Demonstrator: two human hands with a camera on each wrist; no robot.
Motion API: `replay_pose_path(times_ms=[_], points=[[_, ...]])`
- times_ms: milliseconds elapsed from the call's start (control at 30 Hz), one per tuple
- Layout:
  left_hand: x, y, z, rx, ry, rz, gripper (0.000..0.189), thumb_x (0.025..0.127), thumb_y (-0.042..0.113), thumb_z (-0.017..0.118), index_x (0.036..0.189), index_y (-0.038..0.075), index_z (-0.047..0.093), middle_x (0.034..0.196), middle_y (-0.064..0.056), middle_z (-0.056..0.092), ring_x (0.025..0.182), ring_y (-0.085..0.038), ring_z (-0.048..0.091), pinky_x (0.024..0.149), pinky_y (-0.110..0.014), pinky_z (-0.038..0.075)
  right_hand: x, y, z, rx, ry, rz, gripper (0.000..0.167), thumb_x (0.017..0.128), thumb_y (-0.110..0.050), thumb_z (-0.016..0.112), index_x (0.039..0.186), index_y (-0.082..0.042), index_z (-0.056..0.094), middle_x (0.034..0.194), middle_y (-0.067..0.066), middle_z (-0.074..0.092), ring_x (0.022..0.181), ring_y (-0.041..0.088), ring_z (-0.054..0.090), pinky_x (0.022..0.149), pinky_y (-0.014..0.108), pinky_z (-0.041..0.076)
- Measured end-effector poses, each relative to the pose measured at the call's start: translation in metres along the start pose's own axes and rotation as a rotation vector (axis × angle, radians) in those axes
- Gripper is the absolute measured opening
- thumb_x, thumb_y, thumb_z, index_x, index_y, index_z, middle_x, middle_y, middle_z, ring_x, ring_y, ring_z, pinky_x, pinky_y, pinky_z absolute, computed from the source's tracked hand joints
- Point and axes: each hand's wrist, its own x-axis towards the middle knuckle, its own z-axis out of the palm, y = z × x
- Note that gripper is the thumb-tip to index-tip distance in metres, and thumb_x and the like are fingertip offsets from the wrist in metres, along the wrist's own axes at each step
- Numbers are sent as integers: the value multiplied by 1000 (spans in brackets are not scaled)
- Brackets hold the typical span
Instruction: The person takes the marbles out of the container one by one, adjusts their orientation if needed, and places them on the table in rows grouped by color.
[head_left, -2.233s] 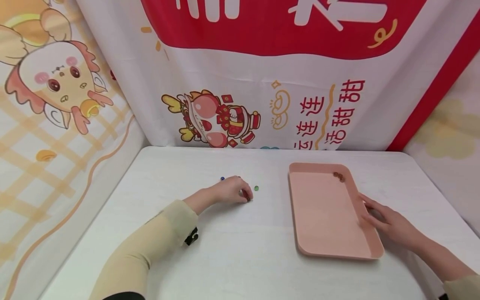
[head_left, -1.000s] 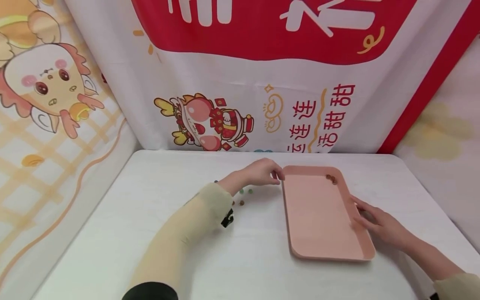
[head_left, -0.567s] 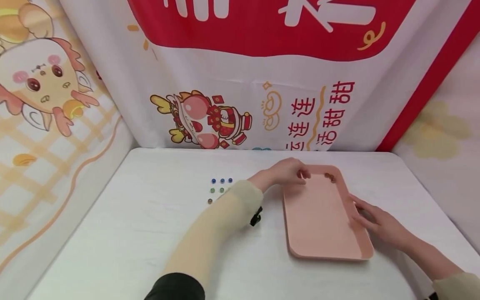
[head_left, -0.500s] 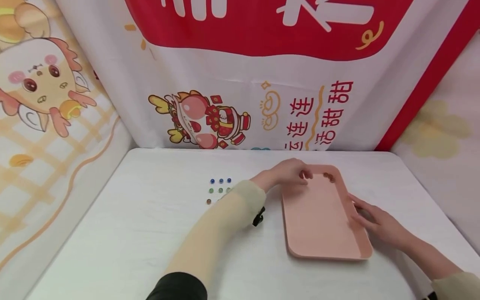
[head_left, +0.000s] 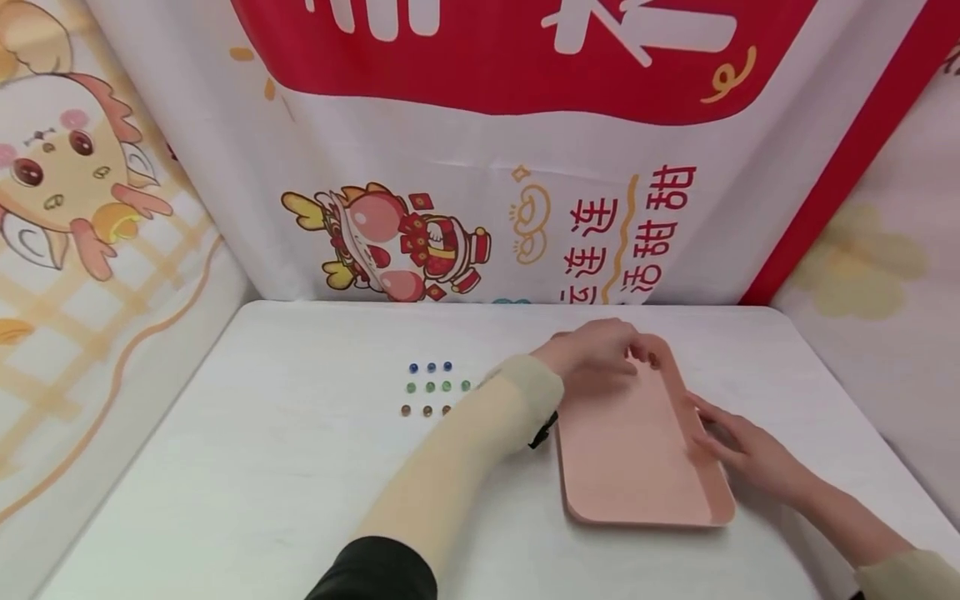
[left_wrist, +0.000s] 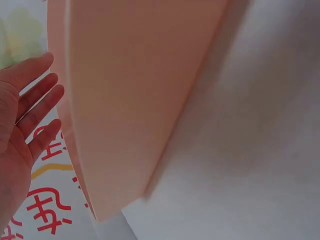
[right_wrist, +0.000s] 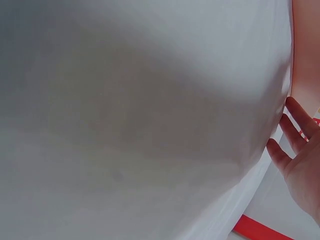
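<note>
My left hand (head_left: 603, 343) reaches over the far part of a pink rectangular tray (head_left: 633, 475), its fingers at the brown marbles (head_left: 654, 361) in the far right corner and partly hiding them. In the left wrist view its fingers (left_wrist: 44, 107) are loosely extended, with nothing seen between them, beside the tray's wall (left_wrist: 125, 100). My right hand (head_left: 753, 454) holds the tray's right side, thumb over the rim. The right wrist view shows that hand's fingers (right_wrist: 295, 130) against the tray's outside (right_wrist: 307, 55).
Left of the tray, marbles lie in rows on the white table (head_left: 247, 467): blue marbles (head_left: 431, 367), green marbles (head_left: 430, 387) and brown marbles (head_left: 427, 411). My left forearm (head_left: 465, 450) covers the right end of the rows. A printed cloth (head_left: 465, 133) hangs behind the table.
My left hand left a brown marble in the near row and moved right, past the tray's left rim, to the brown marbles inside. My right hand stayed on the tray. The head view shifted slightly.
</note>
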Motion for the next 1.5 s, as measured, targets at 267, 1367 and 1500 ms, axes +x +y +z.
replay_pose_path(times_ms=[267,1367,1500], points=[[5,10,6,-34,-21,-15,24,91,10,63,113,18,68,106,5,62,95,-8,51,85,-19,39,-7,-1,0,-6,21,7,65,94,-30,64,151,-14,37,145,18,44,130,-4,32,100,12,28],[28,2,30,-220,-48,58,36,92,-2,52,98,26,75,106,13,62,98,-5,51,81,-20,39,3,-1,1,-2,-20,17,69,95,-38,61,153,-17,31,150,12,39,135,30,38,96,4,20],[34,4,34,-84,-43,116,34,93,1,55,96,28,76,101,14,62,93,-5,50,77,-18,39,2,0,1,1,-22,25,68,95,-38,61,153,-17,31,151,12,39,135,28,37,95,5,20]])
